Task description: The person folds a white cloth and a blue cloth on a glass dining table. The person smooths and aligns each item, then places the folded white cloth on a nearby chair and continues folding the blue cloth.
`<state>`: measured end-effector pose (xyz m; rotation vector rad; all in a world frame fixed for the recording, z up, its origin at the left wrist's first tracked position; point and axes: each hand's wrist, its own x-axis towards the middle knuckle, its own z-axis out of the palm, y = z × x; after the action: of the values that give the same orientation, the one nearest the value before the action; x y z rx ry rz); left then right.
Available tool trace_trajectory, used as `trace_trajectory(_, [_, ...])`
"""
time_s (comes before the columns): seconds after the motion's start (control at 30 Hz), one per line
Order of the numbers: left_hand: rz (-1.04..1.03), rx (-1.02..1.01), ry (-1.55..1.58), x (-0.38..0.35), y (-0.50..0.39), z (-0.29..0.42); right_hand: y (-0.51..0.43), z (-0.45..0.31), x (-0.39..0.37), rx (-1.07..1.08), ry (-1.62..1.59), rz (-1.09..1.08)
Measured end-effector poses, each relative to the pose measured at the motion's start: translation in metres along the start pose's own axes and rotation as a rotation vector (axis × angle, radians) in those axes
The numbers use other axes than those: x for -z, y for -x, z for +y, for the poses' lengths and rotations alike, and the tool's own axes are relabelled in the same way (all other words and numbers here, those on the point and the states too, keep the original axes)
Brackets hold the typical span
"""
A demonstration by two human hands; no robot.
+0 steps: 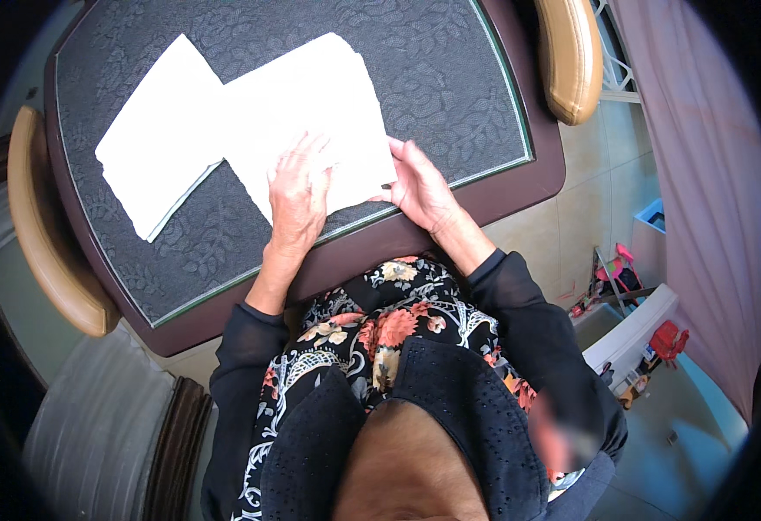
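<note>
A white folded cloth [315, 91] lies on the dark patterned tabletop [445, 78] in front of me. My left hand [299, 189] rests on its near part, palm down, fingers slightly apart. At the cloth's near right corner is my right hand [419, 185], its fingertips partly hidden at the cloth's edge, with the thumb and fingers on either side of the corner. A second white folded piece [162, 137], apparently cloth too, lies to the left, meeting the first one at its side. Glare hides most folds on both.
A tan padded chair back [55, 228] stands by the table's left edge, another [566, 58] by the right. The table has a brown rim [511, 195]. A pinkish curtain [693, 163] hangs at the right, near a white container [634, 329] and red items [667, 342] on the floor.
</note>
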<state>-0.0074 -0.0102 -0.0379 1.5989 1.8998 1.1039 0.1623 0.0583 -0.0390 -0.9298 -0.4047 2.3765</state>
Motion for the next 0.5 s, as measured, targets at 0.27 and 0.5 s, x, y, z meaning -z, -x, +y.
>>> trace_trajectory(0.27, [0.043, -0.159, -0.076, 0.052, 0.000, 0.011, -0.013, -0.002, -0.003, 0.057, 0.632, 0.190])
trace_trajectory(0.5, [-0.339, -0.077, -0.318, 0.006, 0.025, 0.006, -0.013, -0.012, 0.000, -0.049, 0.197, 0.172])
